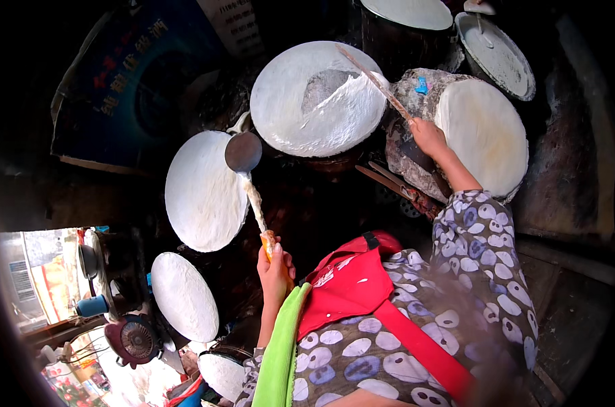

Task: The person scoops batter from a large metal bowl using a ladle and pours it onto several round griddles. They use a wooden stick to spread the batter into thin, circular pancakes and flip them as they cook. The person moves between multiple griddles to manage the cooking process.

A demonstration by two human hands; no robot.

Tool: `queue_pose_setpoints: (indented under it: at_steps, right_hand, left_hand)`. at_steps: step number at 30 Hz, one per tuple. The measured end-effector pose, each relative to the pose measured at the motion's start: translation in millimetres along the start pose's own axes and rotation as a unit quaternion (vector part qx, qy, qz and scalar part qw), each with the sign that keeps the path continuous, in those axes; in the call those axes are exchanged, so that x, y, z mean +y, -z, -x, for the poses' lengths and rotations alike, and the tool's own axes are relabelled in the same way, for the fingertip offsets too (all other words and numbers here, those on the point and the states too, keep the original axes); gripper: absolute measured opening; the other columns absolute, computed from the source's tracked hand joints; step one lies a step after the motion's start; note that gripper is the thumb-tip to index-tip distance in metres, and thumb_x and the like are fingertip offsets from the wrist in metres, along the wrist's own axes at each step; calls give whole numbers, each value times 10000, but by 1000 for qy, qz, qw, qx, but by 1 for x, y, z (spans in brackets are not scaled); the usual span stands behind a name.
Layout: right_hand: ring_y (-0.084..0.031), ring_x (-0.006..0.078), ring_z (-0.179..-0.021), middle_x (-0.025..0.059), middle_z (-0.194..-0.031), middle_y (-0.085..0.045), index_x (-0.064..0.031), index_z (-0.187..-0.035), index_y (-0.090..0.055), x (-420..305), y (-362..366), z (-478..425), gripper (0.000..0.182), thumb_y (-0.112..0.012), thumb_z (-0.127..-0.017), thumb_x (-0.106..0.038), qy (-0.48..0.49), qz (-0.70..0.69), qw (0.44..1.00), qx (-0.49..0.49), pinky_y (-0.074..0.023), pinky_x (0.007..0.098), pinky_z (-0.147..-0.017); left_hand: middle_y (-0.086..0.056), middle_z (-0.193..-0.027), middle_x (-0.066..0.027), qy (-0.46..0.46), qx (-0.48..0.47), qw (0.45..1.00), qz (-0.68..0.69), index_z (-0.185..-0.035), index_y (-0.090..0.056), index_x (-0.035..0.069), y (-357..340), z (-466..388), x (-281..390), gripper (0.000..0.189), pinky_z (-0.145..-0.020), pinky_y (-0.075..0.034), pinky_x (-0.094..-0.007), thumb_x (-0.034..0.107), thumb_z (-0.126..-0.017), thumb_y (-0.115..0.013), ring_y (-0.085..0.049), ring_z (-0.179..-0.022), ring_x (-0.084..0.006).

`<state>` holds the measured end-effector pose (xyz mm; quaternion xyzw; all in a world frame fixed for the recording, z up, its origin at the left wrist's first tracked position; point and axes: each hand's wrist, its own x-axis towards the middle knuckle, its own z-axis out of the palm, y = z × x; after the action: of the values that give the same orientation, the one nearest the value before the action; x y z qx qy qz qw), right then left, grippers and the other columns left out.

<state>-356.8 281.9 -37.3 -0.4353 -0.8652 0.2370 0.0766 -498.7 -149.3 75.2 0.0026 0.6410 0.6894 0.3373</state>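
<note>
My right hand [427,136] grips the near end of a long flat wooden stick [373,80]. The stick's far part lies over a large round white-coated pan or griddle [282,122]. White paste is heaped in a ridge on that surface, beside a bare grey patch. My left hand [275,272] holds the orange handle of a metal ladle [243,152], whose shaft is crusted with white paste. The ladle's round head is at the upper right edge of another white round surface [206,193]. Whether the ladle holds anything cannot be told.
A thick round white slab [483,137] rests at the right, near a blue scrap [421,85]. Metal tongs [389,183] lie below the stone-like block. A white-filled basin [498,56] and a dark pot [404,40] stand at the top right. More white rounds [185,297] are at the lower left.
</note>
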Motion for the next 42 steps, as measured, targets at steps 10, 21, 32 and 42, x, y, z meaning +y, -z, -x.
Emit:
queue_pose_setpoints:
  at_steps: [10,21,32,42]
  right_hand:
    - [-597,411,-803,217,-796,-622,-51,-898,-542,-85,21,-62,302,-390,-926,-309,141,64,988,-3,-445,500,-729]
    - [-639,371,-688,213,-701,-632,-22,-914,-499,-60,-30,64,197,-456,-899,-213,-8,81,996,29,-492,481,-637]
    - [-652,347,-768,211,-786,-655,-23,-874,-548,-108,-24,63,178,-454,-874,-174,-8,70,997,7,-507,446,-675]
    - [-653,370,-735,225,-754,-649,6,-869,-555,-126,-12,49,143,-464,-788,-70,62,95,994,-12,-510,448,-669]
  left_hand:
    - [-442,-722,-2,-7,11,1000,19,-1161,-458,44,-5,-7,-4,266,-388,-345,-187,181,-936,-498,-431,-569,-66]
    - [-431,-705,-7,12,-73,997,22,-1155,-458,46,0,-26,15,267,-400,-356,-197,208,-946,-488,-421,-563,-71]
    - [-444,-685,-19,94,-132,987,10,-1101,-481,63,-5,-32,50,241,-413,-351,-212,247,-945,-485,-416,-514,-90]
    - [-439,-648,-30,106,-139,985,-16,-1067,-494,44,-8,-38,61,277,-403,-342,-217,274,-917,-535,-409,-478,-98]
